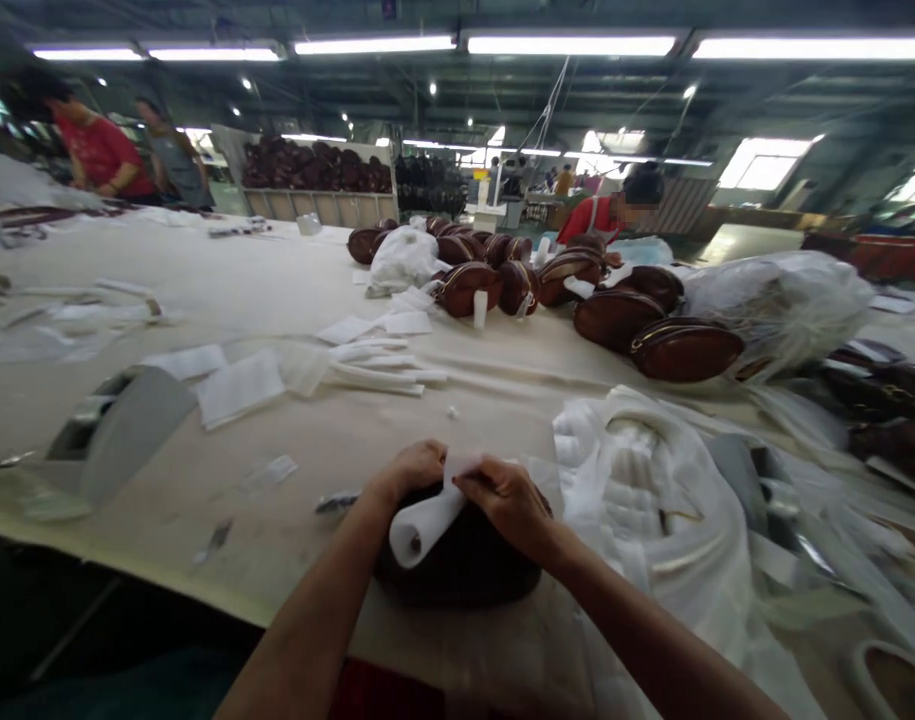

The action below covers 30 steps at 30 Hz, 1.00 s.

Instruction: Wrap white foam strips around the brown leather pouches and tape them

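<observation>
A dark brown bag (464,570) lies on the table just before me. Across its top is a white foam sheet (427,525), its near end curled into an open tube. My right hand (506,495) pinches the sheet's edge between thumb and fingers. On the far left side of the sheet, my left hand (419,468) is closed, its curled fingers at the sheet's edge; the fingertips are partly hidden. Both forearms cover part of the bag's sides.
Several brown bags (614,318) stand farther back. White wrapping (652,480) is heaped at right. Tape dispensers (134,430) sit on both sides. Foam strips (382,365) and white sheets (239,385) lie ahead. A person in red (596,215) works across the table (494,410).
</observation>
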Each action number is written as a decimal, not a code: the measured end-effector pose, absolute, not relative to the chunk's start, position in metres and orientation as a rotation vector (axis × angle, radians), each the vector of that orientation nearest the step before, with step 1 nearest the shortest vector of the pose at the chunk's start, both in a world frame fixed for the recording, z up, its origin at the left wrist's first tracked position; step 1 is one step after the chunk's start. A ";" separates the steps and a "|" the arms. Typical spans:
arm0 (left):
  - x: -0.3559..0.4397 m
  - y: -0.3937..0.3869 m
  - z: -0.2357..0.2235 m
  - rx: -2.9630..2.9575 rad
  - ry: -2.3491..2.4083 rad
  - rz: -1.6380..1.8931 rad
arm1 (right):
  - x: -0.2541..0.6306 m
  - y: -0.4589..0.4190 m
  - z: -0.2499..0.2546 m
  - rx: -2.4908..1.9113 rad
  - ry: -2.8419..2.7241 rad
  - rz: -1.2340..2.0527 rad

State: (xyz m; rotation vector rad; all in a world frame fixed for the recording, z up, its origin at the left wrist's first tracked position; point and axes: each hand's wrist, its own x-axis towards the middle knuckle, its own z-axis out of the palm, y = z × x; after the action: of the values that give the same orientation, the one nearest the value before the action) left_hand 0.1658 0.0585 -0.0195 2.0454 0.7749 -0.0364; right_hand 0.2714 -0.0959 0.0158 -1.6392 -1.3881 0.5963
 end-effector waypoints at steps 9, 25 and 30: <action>0.164 0.054 0.004 2.154 0.709 -0.081 | 0.270 -0.097 0.011 -1.570 -1.317 0.692; 0.087 -0.049 0.022 2.569 0.289 0.791 | 0.270 -0.099 0.009 -1.457 -1.255 0.721; 0.095 -0.064 0.007 2.838 0.207 0.958 | 0.269 -0.101 0.005 -1.479 -1.258 0.682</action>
State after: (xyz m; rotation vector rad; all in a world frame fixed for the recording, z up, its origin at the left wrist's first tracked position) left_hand 0.0947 -0.0638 0.0069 2.8385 0.2068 0.9584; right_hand 0.2685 -0.1009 0.0050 -1.4789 -1.2577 0.6820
